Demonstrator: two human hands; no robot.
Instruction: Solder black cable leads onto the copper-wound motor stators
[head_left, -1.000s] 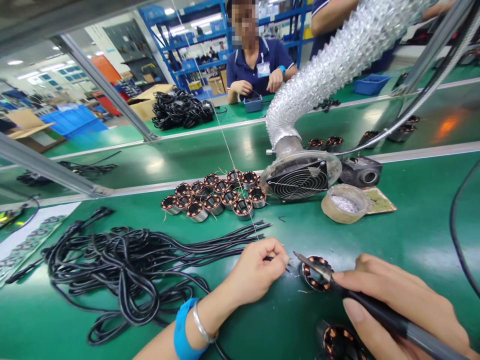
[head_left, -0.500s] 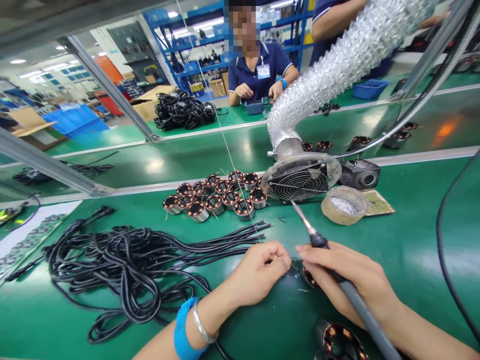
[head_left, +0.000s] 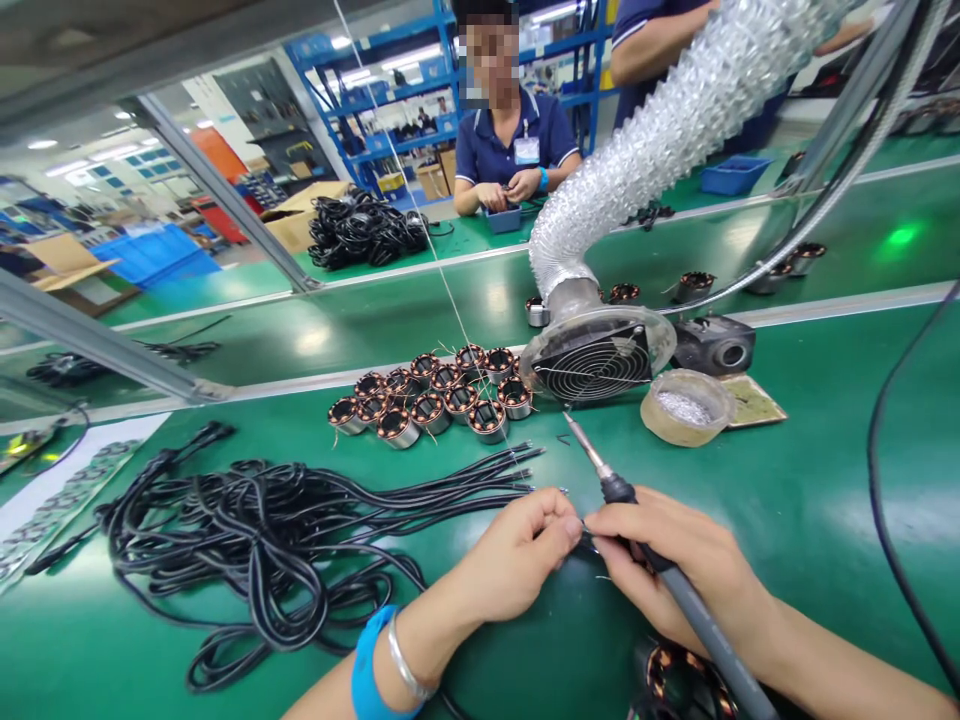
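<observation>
My left hand [head_left: 517, 560] is closed in a pinch on a thin dark wire [head_left: 588, 540], mostly hidden by the fingertips. My right hand [head_left: 675, 560] grips a soldering iron [head_left: 697, 612], its tip pointing up and away toward the fan. The right thumb and fingertips meet the left fingertips at the wire. Below my right hand lies a copper-wound motor stator [head_left: 686, 682], partly covered by the hand and the iron's handle. Left of my hands is a heap of black cables [head_left: 262, 540], with stripped ends reaching toward my left hand.
Several stators [head_left: 487, 422] stand beyond the hands. A fume fan [head_left: 596, 365] with a silver duct [head_left: 637, 165] stands behind the iron's tip. Right of it sits a round tub [head_left: 686, 425] of silvery bits. A thin strand [head_left: 431, 250] hangs down. A co-worker [head_left: 517, 150] sits opposite.
My right hand has moved left, bringing its fingertips against the left ones and the iron with it. The stator piece seen between my hands is now hidden. The co-worker's hands have come together.
</observation>
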